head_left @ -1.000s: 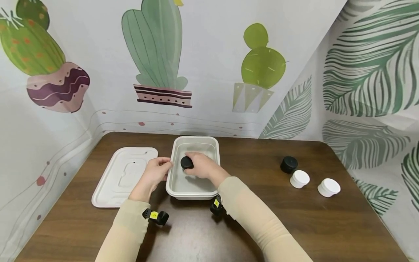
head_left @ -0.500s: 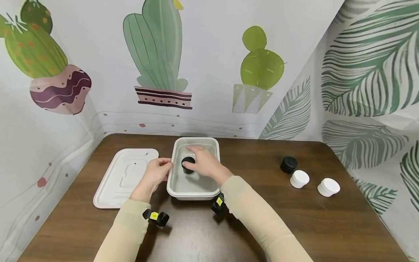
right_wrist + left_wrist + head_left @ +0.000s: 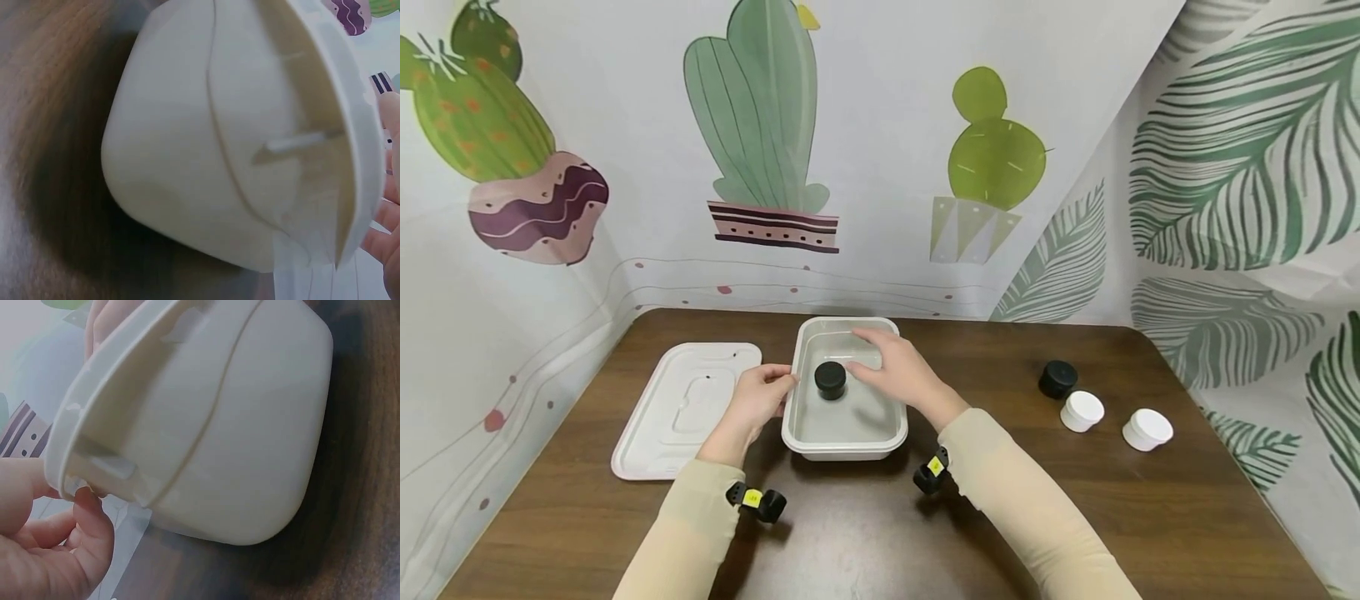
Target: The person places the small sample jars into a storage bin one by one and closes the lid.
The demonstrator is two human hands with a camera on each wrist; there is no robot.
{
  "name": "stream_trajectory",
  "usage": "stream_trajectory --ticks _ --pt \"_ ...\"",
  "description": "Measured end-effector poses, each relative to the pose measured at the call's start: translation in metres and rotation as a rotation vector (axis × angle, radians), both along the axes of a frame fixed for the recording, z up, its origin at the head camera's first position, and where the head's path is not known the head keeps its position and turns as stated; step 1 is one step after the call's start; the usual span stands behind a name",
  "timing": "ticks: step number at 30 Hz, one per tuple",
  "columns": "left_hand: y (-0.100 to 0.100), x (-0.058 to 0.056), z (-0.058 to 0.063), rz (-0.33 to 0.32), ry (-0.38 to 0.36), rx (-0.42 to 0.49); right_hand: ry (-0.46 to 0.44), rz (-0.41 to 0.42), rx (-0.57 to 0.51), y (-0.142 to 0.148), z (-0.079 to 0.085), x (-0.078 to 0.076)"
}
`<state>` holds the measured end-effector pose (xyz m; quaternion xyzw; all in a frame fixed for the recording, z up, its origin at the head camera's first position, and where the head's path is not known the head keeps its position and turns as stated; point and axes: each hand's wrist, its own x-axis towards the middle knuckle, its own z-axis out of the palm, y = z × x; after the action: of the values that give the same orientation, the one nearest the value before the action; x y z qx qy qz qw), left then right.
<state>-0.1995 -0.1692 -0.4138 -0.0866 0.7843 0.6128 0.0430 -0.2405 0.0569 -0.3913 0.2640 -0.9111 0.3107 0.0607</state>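
A pale rectangular plastic box (image 3: 850,429) stands on the table, with a small black round jar (image 3: 831,380) upright on its floor toward the left side. My left hand (image 3: 756,402) pinches the box's left rim between thumb and fingers; the left wrist view shows the thumb (image 3: 94,531) bent against the rim's underside. Over the box's right half, my right hand (image 3: 901,371) hovers with thumb and fingers spread, holding nothing and apart from the jar. In the right wrist view, the box's outer wall (image 3: 175,144) hides part of that hand.
A white lid (image 3: 655,437) lies flat to the left of the box. At the table's right are another black jar (image 3: 1057,378), a white jar (image 3: 1082,411) close to it, and a second white jar (image 3: 1147,429) farther right. A patterned cloth wall (image 3: 880,167) rises behind the table.
My right hand has let go of the black jar, leaving it standing in the box, and has moved right with its fingers spreading. The left hand has stayed at the rim.
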Motion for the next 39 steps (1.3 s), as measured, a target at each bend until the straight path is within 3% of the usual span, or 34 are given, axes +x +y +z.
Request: stream_trajectory --ticks 27,39 --pt "0.001 0.001 0.0 -0.001 0.002 0.008 0.004 -0.01 -0.137 0.039 -0.007 0.009" --pt "0.0 0.002 -0.002 0.004 -0.01 0.006 -0.039 -0.024 -0.183 0.053 -0.014 0.011"
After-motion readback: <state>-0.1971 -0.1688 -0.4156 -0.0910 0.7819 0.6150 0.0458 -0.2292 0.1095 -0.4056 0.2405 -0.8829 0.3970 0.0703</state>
